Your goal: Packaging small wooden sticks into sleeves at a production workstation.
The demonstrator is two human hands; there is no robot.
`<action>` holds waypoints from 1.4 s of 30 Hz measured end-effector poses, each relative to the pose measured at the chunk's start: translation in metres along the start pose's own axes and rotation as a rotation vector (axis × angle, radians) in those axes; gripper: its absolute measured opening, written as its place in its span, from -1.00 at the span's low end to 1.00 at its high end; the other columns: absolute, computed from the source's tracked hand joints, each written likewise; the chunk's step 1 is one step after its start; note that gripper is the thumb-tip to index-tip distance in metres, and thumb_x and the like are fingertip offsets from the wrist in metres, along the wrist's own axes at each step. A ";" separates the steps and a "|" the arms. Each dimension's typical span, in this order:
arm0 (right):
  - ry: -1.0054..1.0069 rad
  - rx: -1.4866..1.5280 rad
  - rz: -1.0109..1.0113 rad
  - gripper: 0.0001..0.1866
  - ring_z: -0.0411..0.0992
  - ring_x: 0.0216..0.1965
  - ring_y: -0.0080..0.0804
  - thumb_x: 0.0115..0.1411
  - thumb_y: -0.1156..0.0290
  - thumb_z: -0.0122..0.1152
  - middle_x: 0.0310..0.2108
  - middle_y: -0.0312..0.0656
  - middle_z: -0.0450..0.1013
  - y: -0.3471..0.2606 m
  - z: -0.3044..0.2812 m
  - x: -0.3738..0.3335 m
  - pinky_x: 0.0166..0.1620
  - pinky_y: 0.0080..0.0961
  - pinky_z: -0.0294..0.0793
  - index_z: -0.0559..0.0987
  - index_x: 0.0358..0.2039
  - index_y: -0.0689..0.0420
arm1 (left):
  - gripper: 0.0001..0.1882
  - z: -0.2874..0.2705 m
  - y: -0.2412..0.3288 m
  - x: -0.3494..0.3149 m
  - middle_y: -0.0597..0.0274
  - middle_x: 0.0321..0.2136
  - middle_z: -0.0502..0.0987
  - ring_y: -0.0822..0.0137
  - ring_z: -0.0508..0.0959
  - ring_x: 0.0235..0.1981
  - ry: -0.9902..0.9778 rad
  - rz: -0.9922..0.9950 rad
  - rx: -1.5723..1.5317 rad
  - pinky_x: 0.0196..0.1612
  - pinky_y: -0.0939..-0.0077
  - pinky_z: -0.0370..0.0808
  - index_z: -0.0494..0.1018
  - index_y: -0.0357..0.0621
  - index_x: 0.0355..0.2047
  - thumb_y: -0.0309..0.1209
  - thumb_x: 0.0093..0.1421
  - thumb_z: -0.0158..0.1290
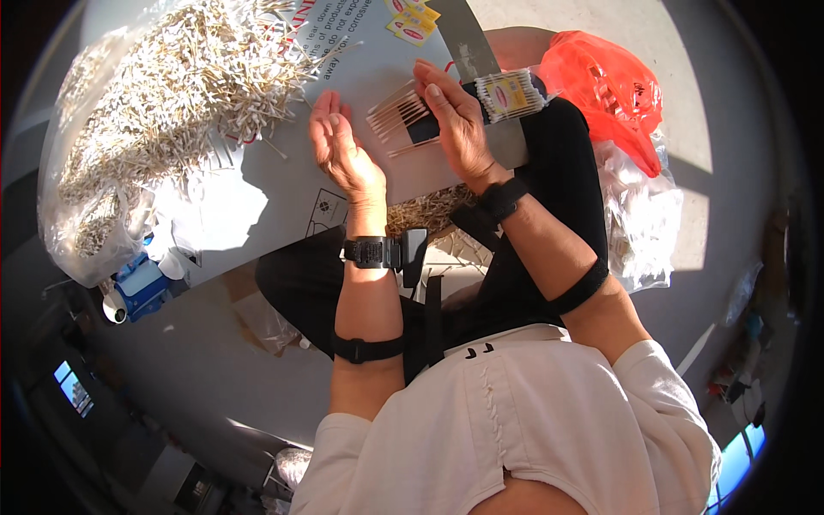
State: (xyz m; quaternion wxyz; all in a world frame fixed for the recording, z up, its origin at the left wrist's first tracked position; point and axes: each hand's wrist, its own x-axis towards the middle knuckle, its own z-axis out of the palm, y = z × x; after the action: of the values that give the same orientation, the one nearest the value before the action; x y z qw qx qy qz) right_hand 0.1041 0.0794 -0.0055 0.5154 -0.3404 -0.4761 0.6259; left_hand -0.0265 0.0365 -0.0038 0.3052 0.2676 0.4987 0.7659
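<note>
My left hand (346, 159) is held just left of a loose row of cotton swabs (400, 118), fingers stretched upward and palm turned inward, with nothing visible in it. The swabs lie side by side on the grey board (292, 206), partly over a dark patch. At their right end is my right hand (461, 129), its fingers extended and thumb apart; it covers part of the row, and whether it touches the swabs is hard to tell. Right of that hand lies a packed bundle of cotton swabs (512, 94) with a yellow label, near my knee.
A large clear bag (73, 197) spills a heap of loose cotton swabs (184, 81) at the left. Yellow labels (414, 21) lie at the far edge. A red plastic bag (601, 90) sits at the right, above clear bags (639, 223). More swabs (433, 209) lie below the board's edge.
</note>
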 end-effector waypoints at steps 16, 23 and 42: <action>-0.004 -0.414 -0.069 -0.89 0.47 -0.27 -0.52 0.11 0.65 0.23 -0.21 -0.25 0.41 -0.022 -0.015 -0.027 -0.21 -0.56 0.50 0.56 -0.33 0.22 | -0.87 -0.016 0.032 0.034 0.29 -0.48 0.49 0.14 0.47 -0.28 -0.492 0.320 1.073 -0.14 0.26 0.42 0.52 -0.11 -0.53 -0.56 -0.13 0.24; -0.084 -0.746 -0.214 -0.85 0.49 -0.33 -0.26 -0.06 0.56 0.32 -0.37 -0.23 0.43 -0.017 -0.010 -0.028 -0.28 -0.43 0.51 0.60 -0.41 0.09 | -0.90 -0.013 0.033 0.020 0.21 -0.51 0.47 0.10 0.46 -0.32 -0.586 0.380 1.161 -0.17 0.23 0.41 0.53 -0.15 -0.54 -0.60 -0.11 0.19; -0.173 -0.706 -0.168 -0.76 0.48 -0.34 -0.19 -0.13 0.60 0.33 -0.30 -0.21 0.39 -0.032 -0.023 -0.023 -0.30 -0.37 0.50 0.52 -0.39 0.15 | -0.85 -0.034 0.089 -0.017 0.28 -0.46 0.39 0.32 0.42 -0.37 -1.006 -0.079 1.009 -0.26 0.42 0.42 0.47 -0.20 -0.43 -0.58 -0.03 0.20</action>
State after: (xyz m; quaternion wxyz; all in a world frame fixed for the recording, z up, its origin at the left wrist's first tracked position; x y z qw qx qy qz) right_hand 0.1408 0.0633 0.0166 0.3739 -0.4026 -0.7307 0.4051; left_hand -0.0575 -0.0242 0.0643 0.3649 0.6787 0.6005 0.2137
